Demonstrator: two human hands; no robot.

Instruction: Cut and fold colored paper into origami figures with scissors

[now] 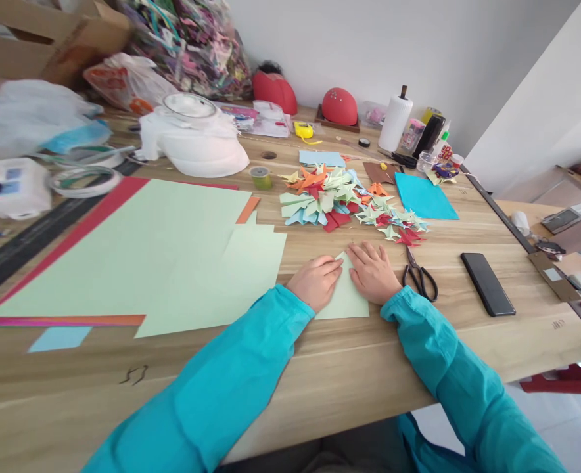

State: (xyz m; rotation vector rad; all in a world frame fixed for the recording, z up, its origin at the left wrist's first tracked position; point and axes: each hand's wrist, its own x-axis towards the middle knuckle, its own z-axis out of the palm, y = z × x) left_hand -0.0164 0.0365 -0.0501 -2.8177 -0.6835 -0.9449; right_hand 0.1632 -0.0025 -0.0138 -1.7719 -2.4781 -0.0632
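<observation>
A small light green paper [346, 299] lies on the wooden table [320, 368] in front of me, partly folded. My left hand [315, 281] rests on its left edge with fingers curled and pressed down on the fold. My right hand [372, 271] lies flat on the paper's right side, fingers stretched toward the fold's tip. Both arms wear teal sleeves. Just beyond the hands sits a pile of folded paper pieces [344, 200] in green, orange, red and blue.
Black scissors [420, 277] and a dark phone [488, 284] lie to the right of my hands. Large green sheets [137, 249] over red paper cover the left. A blue sheet [424, 196], a green tape roll [260, 177], a white paper towel roll [395, 121], bags and boxes crowd the back.
</observation>
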